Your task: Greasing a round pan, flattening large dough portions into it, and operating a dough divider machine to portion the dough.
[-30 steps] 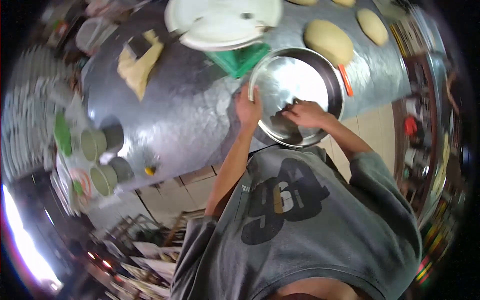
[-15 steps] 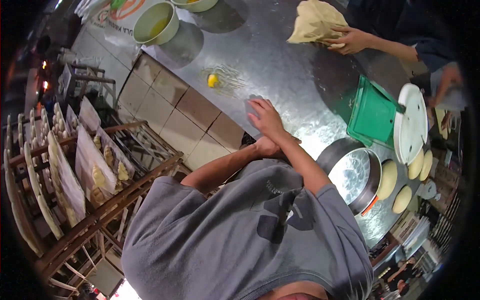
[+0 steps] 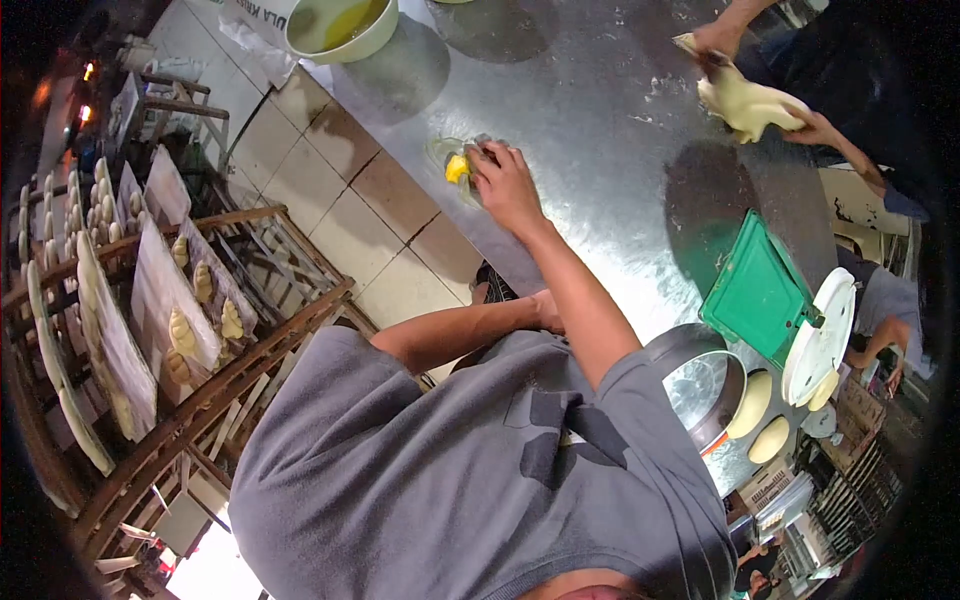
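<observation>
My right hand (image 3: 508, 185) reaches out over the metal table (image 3: 590, 150). Its fingers are bent and a little apart, right at the edge of a yellow blob (image 3: 457, 168) that looks like egg yolk. A clear, wet smear surrounds the blob. Nothing shows as gripped in this hand. Close to my body, my left hand (image 3: 547, 311) lies partly behind my right forearm, and its fingers are hidden.
A co-worker's hands hold pale dough (image 3: 750, 103) across the table. A bowl (image 3: 342, 30) of yellow liquid stands far left. At right are a green scale (image 3: 760, 285), a round metal ring (image 3: 725, 395) and dough pieces (image 3: 768, 440). A rack (image 3: 200, 400) with dough-laden trays stands left.
My right hand has moved forward and left, from beside the smear to the yellow blob. The co-worker's dough has shifted right and now hangs stretched between both hands.
</observation>
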Demonstrator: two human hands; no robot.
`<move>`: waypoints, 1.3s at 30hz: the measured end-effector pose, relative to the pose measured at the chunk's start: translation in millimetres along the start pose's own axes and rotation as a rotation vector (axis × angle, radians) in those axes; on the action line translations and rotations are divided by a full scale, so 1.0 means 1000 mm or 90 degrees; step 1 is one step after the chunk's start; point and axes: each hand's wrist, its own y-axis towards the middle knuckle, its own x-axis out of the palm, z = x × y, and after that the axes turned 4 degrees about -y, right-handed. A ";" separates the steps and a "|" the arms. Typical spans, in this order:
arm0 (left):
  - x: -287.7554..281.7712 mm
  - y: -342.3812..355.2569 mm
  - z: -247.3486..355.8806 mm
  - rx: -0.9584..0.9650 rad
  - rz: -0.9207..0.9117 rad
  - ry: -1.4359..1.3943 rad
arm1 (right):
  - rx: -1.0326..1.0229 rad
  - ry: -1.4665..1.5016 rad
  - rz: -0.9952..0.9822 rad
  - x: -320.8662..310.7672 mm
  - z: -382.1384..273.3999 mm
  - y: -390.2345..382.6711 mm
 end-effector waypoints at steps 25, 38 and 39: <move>-0.056 0.056 0.137 0.096 0.069 0.375 | 0.220 0.166 0.720 -0.327 -0.074 -0.316; 0.113 0.185 0.194 -0.147 0.146 0.042 | 0.915 -0.252 0.259 -0.196 0.047 -0.525; 0.124 0.188 0.193 -0.156 0.175 0.181 | 0.882 -0.292 0.195 -0.200 0.049 -0.512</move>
